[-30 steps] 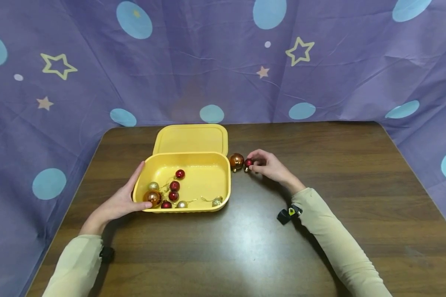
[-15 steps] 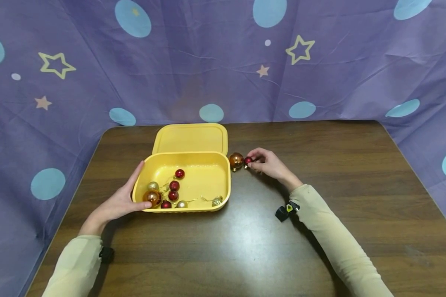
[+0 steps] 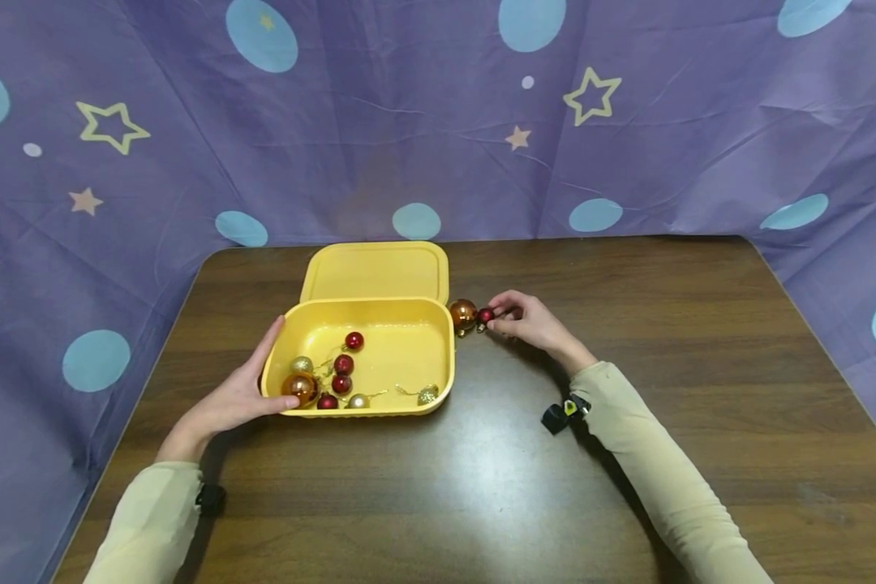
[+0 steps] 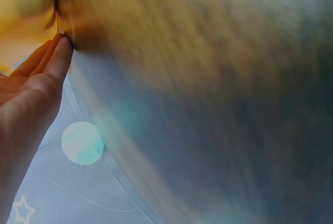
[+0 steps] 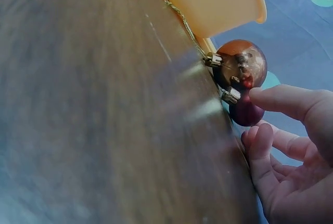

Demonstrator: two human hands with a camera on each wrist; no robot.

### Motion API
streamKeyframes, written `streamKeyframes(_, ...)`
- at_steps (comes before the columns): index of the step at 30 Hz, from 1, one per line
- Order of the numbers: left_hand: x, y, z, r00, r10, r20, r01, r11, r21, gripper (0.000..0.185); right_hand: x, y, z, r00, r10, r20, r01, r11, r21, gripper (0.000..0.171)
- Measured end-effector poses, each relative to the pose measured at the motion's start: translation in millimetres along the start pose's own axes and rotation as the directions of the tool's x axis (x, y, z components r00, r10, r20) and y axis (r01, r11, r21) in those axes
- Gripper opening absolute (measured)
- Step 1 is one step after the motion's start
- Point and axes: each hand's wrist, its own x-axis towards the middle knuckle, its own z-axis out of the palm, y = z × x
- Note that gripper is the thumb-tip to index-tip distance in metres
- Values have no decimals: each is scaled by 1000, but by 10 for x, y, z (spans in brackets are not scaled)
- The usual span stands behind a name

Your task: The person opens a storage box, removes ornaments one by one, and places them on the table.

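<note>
While the right hand (image 3: pixel 529 322) pinches the small red bauble (image 3: pixel 486 315) and the flat left hand (image 3: pixel 234 397) steadies the yellow tub (image 3: pixel 438 357), that bauble looks light, slick and fragile; the metal cap offers the surest grip.

The tub (image 3: pixel 380 308) and its lid (image 3: pixel 375 272) are yellow. The baubles (image 3: pixel 341 373) inside are red, gold and amber. The table (image 3: pixel 628 454) is dark brown woodgrain. The cloth (image 3: pixel 409 122) is purple with blue ovals and pale stars. The sleeves (image 3: pixel 657 462) are beige.

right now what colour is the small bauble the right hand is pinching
Dark red small round bauble, clearest in the right wrist view.
</note>
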Motion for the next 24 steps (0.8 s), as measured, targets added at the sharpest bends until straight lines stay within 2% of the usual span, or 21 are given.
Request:
streamKeyframes(3, -1, 3, -3, 1000, -9, -1, 9, 1000, 6, 115, 35, 95, -14, 1000, 11, -2, -11, 1000, 21, 38)
streamKeyframes(10, -3, 7, 2, 999, -33, -3, 33, 999, 18, 115, 1, 95, -55, 1000, 30, 8, -31, 999, 44, 40)
streamKeyframes(16, -6, -2, 4, 999, -32, -2, 32, 999, 11, 116, -66, 16, -54, 999, 43, -23, -44, 999, -29, 35)
streamKeyframes(20, -7, 0, 4, 1000, -19, -5, 19, 1000, 9, 115, -105, -64, -30, 999, 13, -32, -16, 997, -80, 34)
streamKeyframes(24, -7, 4, 8, 1000, -16, -5, 16, 1000, 4, 115, -150, -166, 27, 999, -50, -10, 49, 994, -99, 31)
